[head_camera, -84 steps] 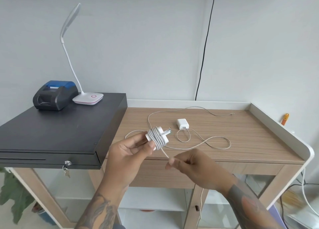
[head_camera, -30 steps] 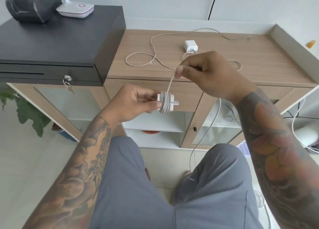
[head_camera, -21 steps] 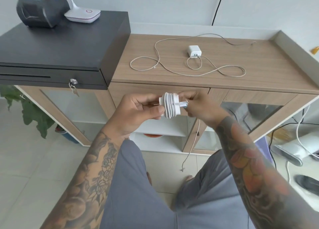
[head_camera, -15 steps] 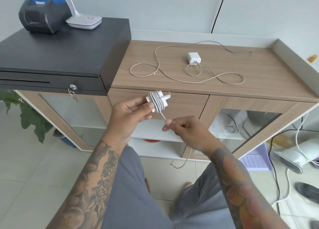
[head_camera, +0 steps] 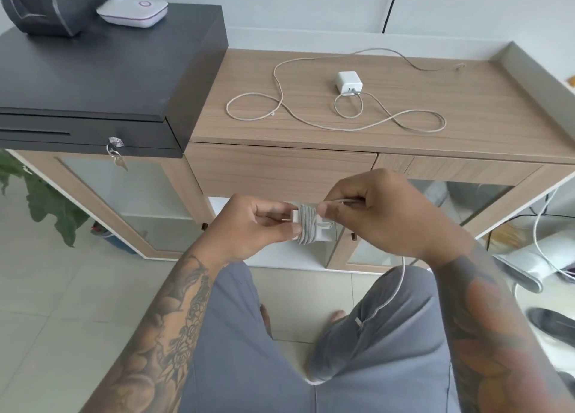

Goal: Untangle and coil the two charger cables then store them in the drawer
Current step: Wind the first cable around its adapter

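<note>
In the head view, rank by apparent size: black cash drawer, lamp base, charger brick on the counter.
1. Black cash drawer, largest by far.
2. Lamp base.
3. Charger brick, smallest.
The gaps look too wide for camera distance to reorder them.

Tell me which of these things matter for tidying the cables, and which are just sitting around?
In use:
- charger wrapped in cable, gripped by left hand
- right hand pinching the loose cable end
- second charger with uncoiled cable
- drawer

Lying about:
- cash box
- lamp base
- receipt printer
</note>
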